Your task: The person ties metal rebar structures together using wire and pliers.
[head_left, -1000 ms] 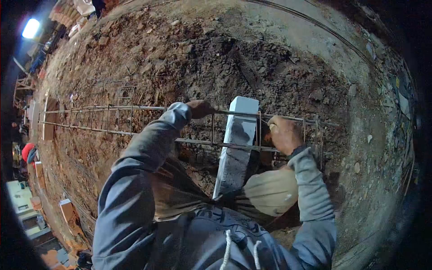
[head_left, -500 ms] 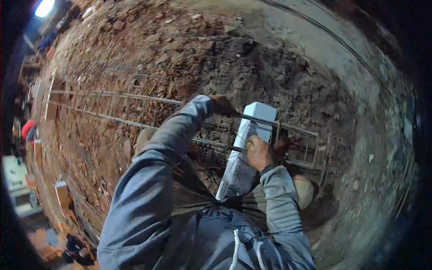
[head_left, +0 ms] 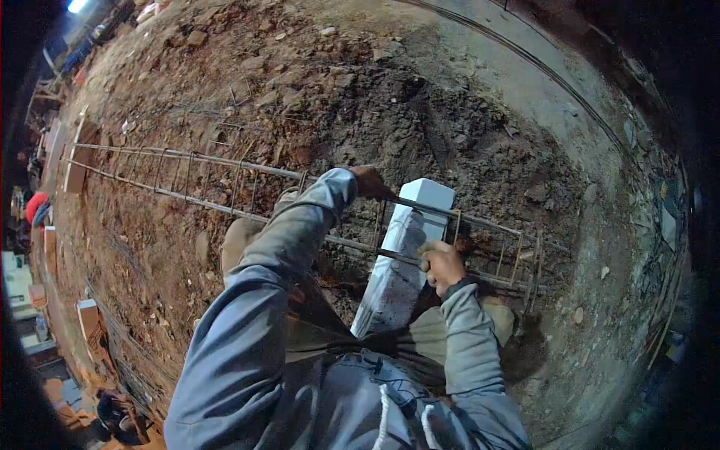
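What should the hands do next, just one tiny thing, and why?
I'd probably have the right hand pinch the small crosspiece just right of the white block. The metal frame lies across the block, the left hand is at its far rod, and the right hand is already close to that crosspiece.

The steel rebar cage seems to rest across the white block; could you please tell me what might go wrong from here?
The steel rebar cage could slide or roll on the smooth-looking white block, as nothing visible ties it down. The right hand, close to the lower bar above the block, might then get its fingers pinched.
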A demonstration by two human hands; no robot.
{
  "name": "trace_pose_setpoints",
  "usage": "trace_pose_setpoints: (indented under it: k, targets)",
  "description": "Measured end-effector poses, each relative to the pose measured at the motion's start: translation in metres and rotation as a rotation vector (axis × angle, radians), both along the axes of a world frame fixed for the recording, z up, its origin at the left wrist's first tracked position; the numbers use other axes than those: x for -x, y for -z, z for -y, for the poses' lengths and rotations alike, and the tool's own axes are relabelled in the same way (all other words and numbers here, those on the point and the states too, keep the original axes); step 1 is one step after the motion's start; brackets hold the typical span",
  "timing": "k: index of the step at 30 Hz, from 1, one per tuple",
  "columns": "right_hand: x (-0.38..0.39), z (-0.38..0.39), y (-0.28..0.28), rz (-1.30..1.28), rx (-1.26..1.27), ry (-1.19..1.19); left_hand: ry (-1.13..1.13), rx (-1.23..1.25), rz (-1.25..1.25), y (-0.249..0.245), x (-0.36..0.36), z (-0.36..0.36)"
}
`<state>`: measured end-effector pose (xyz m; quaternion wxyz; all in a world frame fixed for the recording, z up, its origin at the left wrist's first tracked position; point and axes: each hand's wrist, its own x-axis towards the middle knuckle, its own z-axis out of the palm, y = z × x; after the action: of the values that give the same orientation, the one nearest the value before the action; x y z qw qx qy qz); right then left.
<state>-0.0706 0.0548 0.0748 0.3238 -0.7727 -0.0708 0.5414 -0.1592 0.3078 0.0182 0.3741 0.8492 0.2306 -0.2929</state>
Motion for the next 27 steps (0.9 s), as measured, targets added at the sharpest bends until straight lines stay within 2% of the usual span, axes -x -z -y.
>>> trace_pose_setpoints:
  k: [1, 2, 3, 5, 7, 8, 9, 10, 11, 12, 13, 15, 16, 17, 20, 21, 23, 24, 25, 26, 27]
  targets:
    - [0.001, 0.000, 0.002, -0.057, -0.006, 0.089, -0.009, 0.045, 0.000, 0.010, 0.001, 0.000]
    - [0.005, -0.002, 0.005, -0.121, -0.016, 0.184, 0.047, -0.070, 0.037, 0.019, 0.002, -0.002]
    - [0.010, -0.011, 0.011, -0.127, -0.017, 0.185, 0.048, -0.072, 0.031, 0.014, 0.005, -0.001]
    - [0.022, -0.036, 0.033, -0.333, -0.278, 0.491, -0.086, 0.084, 0.068, -0.004, 0.009, 0.003]
    - [0.029, -0.060, 0.066, -0.252, -0.354, 0.441, -0.341, 0.415, 0.162, 0.064, 0.011, -0.013]
    - [0.019, -0.058, 0.122, -0.146, -0.387, 0.271, 0.149, 0.053, 0.394, 0.052, 0.009, -0.012]
    - [0.010, -0.056, 0.178, -0.027, -0.420, 0.115, 0.037, 0.056, 0.241, 0.021, 0.010, -0.005]
    - [0.012, -0.055, 0.206, 0.094, -0.439, 0.162, -0.077, 0.051, 0.091, -0.010, 0.010, 0.003]
    - [0.026, -0.061, 0.171, -0.080, -0.480, 0.321, -0.120, 0.062, 0.169, 0.011, 0.011, -0.001]
    - [0.041, -0.069, 0.129, -0.245, -0.513, 0.493, -0.193, 0.101, 0.138, 0.008, 0.013, 0.002]
    - [0.039, -0.074, 0.101, -0.344, -0.561, 0.333, -0.250, 0.140, 0.112, -0.002, 0.013, 0.005]
    - [0.045, -0.086, 0.069, -0.139, -0.413, 0.290, -0.179, 0.126, 0.210, -0.021, 0.019, 0.004]
    - [0.046, -0.087, 0.070, -0.066, -0.363, 0.316, -0.248, 0.179, 0.264, -0.014, 0.018, 0.006]
    - [0.047, -0.086, 0.072, -0.014, -0.320, 0.352, -0.325, 0.234, 0.316, -0.005, 0.017, 0.007]
    - [0.047, -0.086, 0.071, 0.031, -0.315, 0.370, -0.336, 0.297, 0.272, -0.013, 0.014, 0.005]
    - [0.046, -0.089, 0.088, 0.079, -0.496, 0.309, -0.376, 0.330, 0.270, -0.017, 0.014, 0.004]
    - [0.029, -0.094, 0.089, 0.205, -0.333, 0.037, -0.368, 0.353, 0.302, -0.009, 0.010, -0.004]
    - [0.021, -0.097, 0.089, 0.216, -0.337, 0.036, -0.412, 0.358, 0.281, -0.013, 0.008, -0.005]
    - [0.015, -0.099, 0.089, 0.454, -0.362, -0.123, -0.457, 0.367, 0.260, -0.016, 0.008, -0.007]
    - [0.012, -0.101, 0.090, 0.571, -0.372, -0.210, -0.472, 0.384, 0.365, 0.001, 0.009, -0.009]
    - [0.010, -0.104, 0.085, 0.695, -0.377, -0.290, -0.472, 0.387, 0.372, -0.004, 0.006, -0.008]
